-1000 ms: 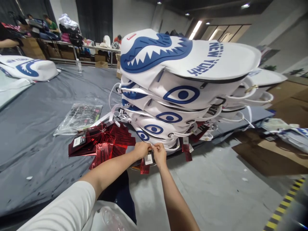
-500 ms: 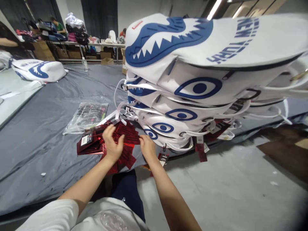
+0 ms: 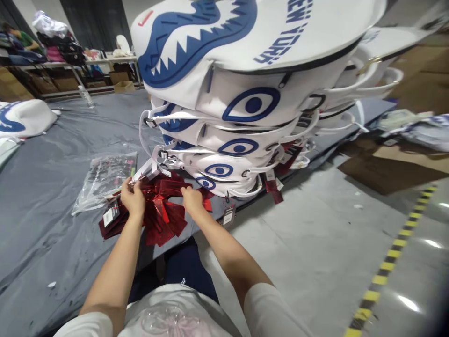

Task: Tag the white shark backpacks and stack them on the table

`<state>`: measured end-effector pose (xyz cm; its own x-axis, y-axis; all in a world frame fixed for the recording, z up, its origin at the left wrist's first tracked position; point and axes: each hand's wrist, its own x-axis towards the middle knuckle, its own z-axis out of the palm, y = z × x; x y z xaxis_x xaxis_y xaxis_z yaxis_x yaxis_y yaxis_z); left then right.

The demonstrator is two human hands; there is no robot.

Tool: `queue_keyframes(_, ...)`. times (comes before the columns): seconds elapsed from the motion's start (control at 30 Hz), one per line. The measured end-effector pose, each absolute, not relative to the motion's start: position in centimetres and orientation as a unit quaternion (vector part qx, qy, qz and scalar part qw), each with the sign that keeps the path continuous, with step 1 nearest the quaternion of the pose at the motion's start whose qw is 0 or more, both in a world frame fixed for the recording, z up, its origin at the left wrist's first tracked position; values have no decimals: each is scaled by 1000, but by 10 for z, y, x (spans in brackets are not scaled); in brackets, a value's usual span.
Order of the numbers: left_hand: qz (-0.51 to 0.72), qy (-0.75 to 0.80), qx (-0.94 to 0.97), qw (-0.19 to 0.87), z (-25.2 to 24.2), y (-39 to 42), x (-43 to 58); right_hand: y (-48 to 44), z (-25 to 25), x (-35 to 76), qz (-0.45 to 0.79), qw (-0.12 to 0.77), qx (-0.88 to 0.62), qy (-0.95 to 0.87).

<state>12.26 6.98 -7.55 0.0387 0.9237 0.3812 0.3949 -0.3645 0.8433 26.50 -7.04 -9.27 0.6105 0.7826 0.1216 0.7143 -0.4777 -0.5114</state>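
"In the head view, where were the two hands?"

"Over the heap of red tags (image 3: 161,220), at the near edge of the table (image 3: 63,187). The left hand (image 3: 133,200) was at the heap's left end, thumb and finger bent close together; I couldn't tell whether they gripped anything. The right hand (image 3: 193,200) was at the right side, its fingertips pinching the edge of a red tag."

"Had that changed?"

"Yes. A second earlier both hands were together at the lowest bag in the stack of white bags (image 3: 242,100), on the right, working at a tag there. Half a second earlier the left was spread above the middle of the heap. By this moment it had gone farther left, and the hands were wider apart."

"And the tag on the lowest bag?"

"The hanging tag (image 3: 228,215) dangled beneath that bag, to the right of the right hand and clear of it."

"What lay around them?"

"Just beyond the left hand lay a clear plastic packet (image 3: 105,180); it hadn't visibly moved on the table. Another white bag (image 3: 33,119) lay at the far left. The striped floor tape (image 3: 393,254), out of sight half a second before, showed again at the right."
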Motion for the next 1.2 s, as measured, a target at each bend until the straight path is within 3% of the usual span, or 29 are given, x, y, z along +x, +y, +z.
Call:
queue_keyframes(0.1,512,454,711,161,-60,47,130,-99,-88,280,39,322,-861,-392)
queue_keyframes(0.17,518,358,758,168,-52,22,140,-116,-86,280,23,371,-849,-377)
queue_keyframes(0.33,330,182,788,486,-56,-31,183,-145,-86,262,16,455,-806,-379)
queue_keyframes(0.43,281,154,775,544,-62,-44,203,-160,-86,263,21,478,-794,-376)
queue_keyframes(0.57,275,144,810,498,-59,-54,216,-182,-75,301,11,496,-802,-333)
queue_keyframes(0.77,187,160,913,326,-39,-68,244,-194,-50,375,-223,433,-863,-136)
queue_keyframes(1.2,141,115,932,313,-17,-93,305,-224,-54,396,-63,631,-745,-209)
